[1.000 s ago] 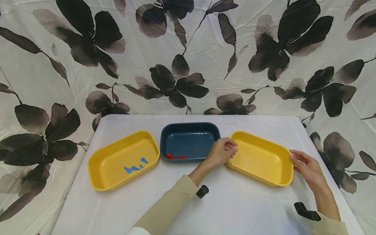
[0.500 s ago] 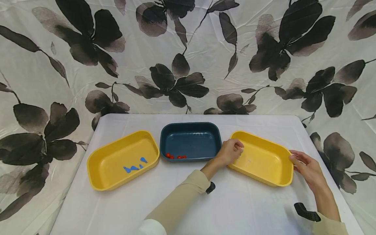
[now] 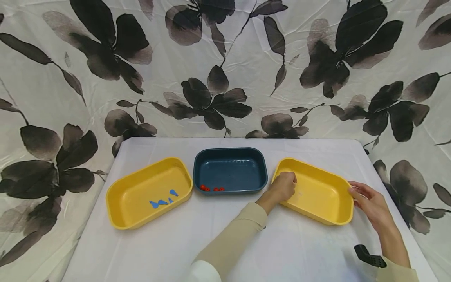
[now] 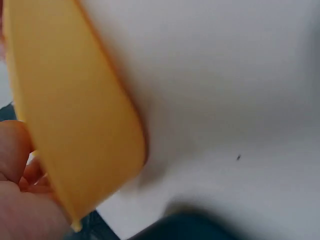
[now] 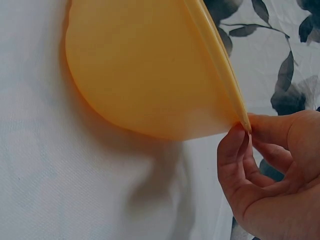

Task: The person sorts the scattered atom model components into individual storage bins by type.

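Observation:
The right-hand yellow tray (image 3: 325, 192) lies angled on the table, with tiny pale bits (image 3: 300, 193) on its floor. My left hand (image 3: 284, 187) reaches over its left end, fingers curled and pointing down inside. In the left wrist view the thumb (image 4: 12, 147) and bent fingers show beyond the tray's rim; whether they hold anything I cannot tell. At the far right end my right hand (image 3: 371, 201) pinches the rim. The right wrist view shows its thumb and fingers (image 5: 232, 145) meeting at that rim's corner.
A dark blue tray (image 3: 230, 170) stands in the middle with several small red pieces (image 3: 211, 188) along its near side. The left yellow tray (image 3: 135, 196) holds several blue pieces (image 3: 158, 203). A floral cloth (image 3: 225, 58) hangs behind the white table (image 3: 148, 254).
My left hand has moved rightward from the tray's left rim to over its inside, its fingers now turned downward. My right hand stays at the same rim.

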A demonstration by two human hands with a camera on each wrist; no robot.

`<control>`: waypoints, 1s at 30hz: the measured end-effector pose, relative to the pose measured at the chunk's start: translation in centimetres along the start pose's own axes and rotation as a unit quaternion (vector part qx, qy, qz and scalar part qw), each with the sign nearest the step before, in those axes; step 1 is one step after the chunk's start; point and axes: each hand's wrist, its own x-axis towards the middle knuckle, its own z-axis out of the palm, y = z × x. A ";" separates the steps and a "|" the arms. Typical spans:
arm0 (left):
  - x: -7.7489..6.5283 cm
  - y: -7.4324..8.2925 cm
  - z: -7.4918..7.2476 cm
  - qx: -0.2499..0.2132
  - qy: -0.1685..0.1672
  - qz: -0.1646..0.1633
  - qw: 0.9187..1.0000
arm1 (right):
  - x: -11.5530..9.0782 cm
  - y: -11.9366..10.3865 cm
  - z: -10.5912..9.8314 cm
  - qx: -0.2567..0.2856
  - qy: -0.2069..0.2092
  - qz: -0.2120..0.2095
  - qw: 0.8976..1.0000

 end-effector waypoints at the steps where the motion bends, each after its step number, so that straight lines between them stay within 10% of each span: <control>1: 0.1 0.1 0.3 0.010 -0.004 -0.009 1.000 | 0.0 0.0 0.0 0.001 0.000 -0.001 1.000; 18: -0.1 0.5 1.4 0.099 -0.019 -0.039 0.994 | 0.0 0.0 0.1 -0.008 0.002 -0.004 1.000; 30: -1.0 0.1 0.5 0.005 0.039 0.026 0.999 | -0.1 0.0 -0.2 -0.020 0.006 -0.021 1.000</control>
